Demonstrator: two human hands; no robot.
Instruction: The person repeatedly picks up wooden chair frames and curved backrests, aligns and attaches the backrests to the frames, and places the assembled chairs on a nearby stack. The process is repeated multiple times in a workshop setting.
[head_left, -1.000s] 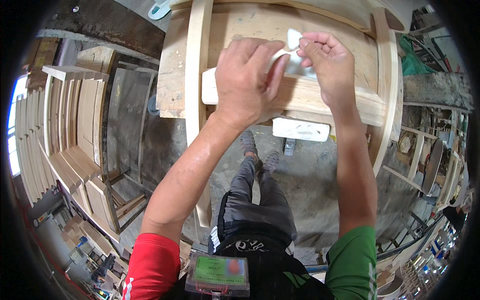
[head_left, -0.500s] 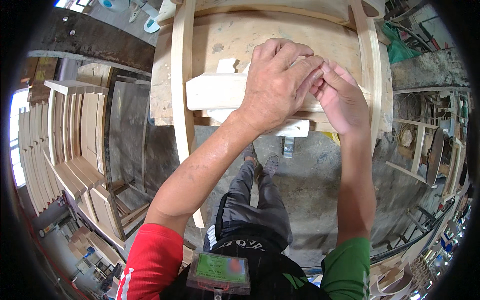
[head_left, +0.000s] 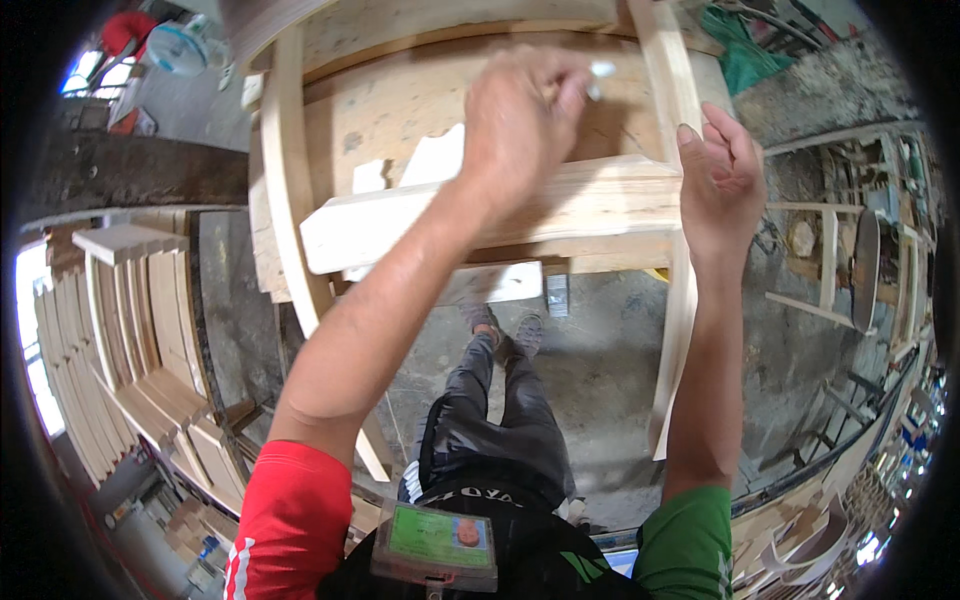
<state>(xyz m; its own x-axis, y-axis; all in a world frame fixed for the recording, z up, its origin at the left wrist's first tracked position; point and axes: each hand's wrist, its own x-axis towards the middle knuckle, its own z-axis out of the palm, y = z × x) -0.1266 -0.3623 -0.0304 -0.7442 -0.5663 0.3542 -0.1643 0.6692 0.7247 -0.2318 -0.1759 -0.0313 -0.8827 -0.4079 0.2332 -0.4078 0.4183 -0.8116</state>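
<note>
A person in a shirt with 1 red sleeve (head_left: 298,490) and 1 green sleeve (head_left: 690,535) leans over a pale wooden frame, with a horizontal rail (head_left: 590,200) stretched crosswise between 2 posts. The left hand (head_left: 522,120), blurred, is above the far side of the rail, its fingers curled together on a small white piece (head_left: 601,69) that juts out to the right of the fingertips. White shows at 2 spots there; whether they belong to 1 piece or 2 cannot be told, nor can the long axis.

The rail lies on the near side of the left hand, its long axis running left to right and rising slightly toward the right post (head_left: 670,65). The left forearm crosses above it at a slant. The right hand (head_left: 725,190) is nearer the rail's right end, thumb and fingers apart with nothing seen between them; it overlaps the right post in view, though contact cannot be confirmed. The white piece sits up and to the left of that hand, well apart from it.

Left of the left hand, 2 white offcuts (head_left: 434,160) lie just beyond the rail, near the left post (head_left: 287,160).
</note>
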